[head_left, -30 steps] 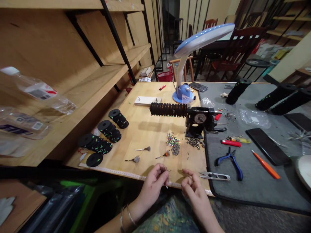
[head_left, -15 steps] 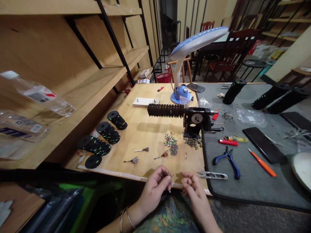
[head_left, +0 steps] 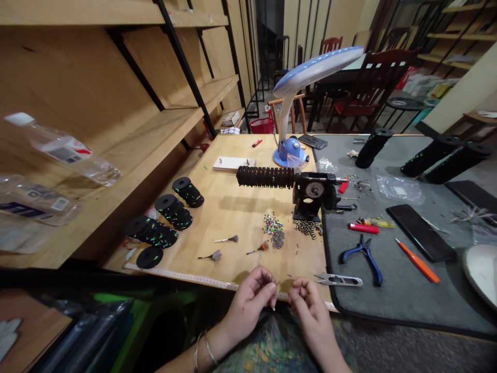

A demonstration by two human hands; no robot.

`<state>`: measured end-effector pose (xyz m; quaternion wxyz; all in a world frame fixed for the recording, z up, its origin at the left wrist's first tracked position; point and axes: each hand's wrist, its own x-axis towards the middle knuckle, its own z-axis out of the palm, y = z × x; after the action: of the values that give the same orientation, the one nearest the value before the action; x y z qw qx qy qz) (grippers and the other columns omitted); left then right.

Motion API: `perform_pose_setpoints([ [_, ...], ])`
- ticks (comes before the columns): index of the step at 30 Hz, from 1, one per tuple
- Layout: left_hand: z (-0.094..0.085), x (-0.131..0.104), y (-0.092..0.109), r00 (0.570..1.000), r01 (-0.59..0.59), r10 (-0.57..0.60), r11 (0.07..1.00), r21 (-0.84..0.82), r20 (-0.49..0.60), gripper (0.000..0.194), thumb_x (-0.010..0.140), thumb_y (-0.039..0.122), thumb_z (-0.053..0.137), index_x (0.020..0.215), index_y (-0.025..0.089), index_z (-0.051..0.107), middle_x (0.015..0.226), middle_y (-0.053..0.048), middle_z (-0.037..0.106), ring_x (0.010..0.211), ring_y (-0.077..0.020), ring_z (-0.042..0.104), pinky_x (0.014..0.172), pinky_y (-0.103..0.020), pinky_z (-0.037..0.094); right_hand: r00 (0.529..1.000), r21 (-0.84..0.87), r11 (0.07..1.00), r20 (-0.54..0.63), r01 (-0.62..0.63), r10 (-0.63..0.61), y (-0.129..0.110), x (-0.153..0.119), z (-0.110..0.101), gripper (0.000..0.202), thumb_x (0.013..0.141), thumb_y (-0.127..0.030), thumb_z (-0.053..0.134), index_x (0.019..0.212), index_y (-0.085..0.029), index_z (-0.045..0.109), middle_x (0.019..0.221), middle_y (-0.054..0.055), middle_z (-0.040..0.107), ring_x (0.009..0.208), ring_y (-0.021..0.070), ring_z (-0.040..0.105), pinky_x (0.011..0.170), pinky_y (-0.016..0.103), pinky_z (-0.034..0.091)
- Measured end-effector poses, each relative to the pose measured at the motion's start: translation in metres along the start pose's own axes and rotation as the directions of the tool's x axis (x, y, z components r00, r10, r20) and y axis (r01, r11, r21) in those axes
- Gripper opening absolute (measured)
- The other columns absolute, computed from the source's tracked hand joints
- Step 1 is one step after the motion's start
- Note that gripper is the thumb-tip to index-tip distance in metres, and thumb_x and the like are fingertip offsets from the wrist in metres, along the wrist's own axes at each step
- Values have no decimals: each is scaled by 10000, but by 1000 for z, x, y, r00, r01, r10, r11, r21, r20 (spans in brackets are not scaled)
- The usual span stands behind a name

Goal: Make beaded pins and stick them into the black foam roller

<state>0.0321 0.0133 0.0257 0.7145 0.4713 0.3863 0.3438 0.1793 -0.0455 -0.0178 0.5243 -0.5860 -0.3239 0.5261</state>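
My left hand (head_left: pixel 254 296), with thin bangles (head_left: pixel 204 344) on its wrist, is closed in a pinch over the table's front edge. A small white tip shows below its fingers; what it belongs to is too small to name. Close by on the right, my right hand (head_left: pixel 308 305) has its thumb and fingers pressed together, and anything in them is hidden. A tiny dark piece shows just beyond its fingertips. Small feathered pieces (head_left: pixel 212 256) lie on the wood ahead. Beyond my hands are piles of coloured beads (head_left: pixel 273 224) and dark metal bits (head_left: pixel 308 228). Thread snips (head_left: pixel 341 280) lie right of my right hand.
A hand-cranked winder (head_left: pixel 310 191) carries a row of black foam spools. More black spools (head_left: pixel 166 232) stand at left. Blue pliers (head_left: pixel 365 259), a red lighter (head_left: pixel 364 228), an orange-handled tool (head_left: pixel 418 261) and a phone (head_left: pixel 421 232) lie on the grey mat. A lamp (head_left: pixel 289 150) stands behind.
My fingers have shifted slightly; the right fingertips have drawn a little away from the tiny dark piece near them. The things on the table have stayed in place.
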Motion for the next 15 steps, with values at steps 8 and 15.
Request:
perform_pose_setpoints([
  [8, 0, -1, -1, 1000, 4, -4, 1000, 4, -1, 234, 871, 378, 589, 803, 177, 489, 673, 33, 494, 595, -102, 477, 593, -232, 405, 990, -22, 999, -136, -39, 35, -15, 2, 3, 537, 624, -690, 697, 741, -168, 655, 637, 18, 587, 607, 179, 518, 569, 278, 423],
  [15, 2, 2, -2, 999, 53, -52, 995, 86, -17, 308, 832, 456, 614, 779, 179, 491, 643, 35, 501, 583, -108, 484, 588, -235, 393, 988, -35, 999, -154, -34, 29, -19, 3, 1, 495, 631, -674, 695, 663, -182, 648, 558, -15, 534, 529, 147, 451, 512, 257, 375],
])
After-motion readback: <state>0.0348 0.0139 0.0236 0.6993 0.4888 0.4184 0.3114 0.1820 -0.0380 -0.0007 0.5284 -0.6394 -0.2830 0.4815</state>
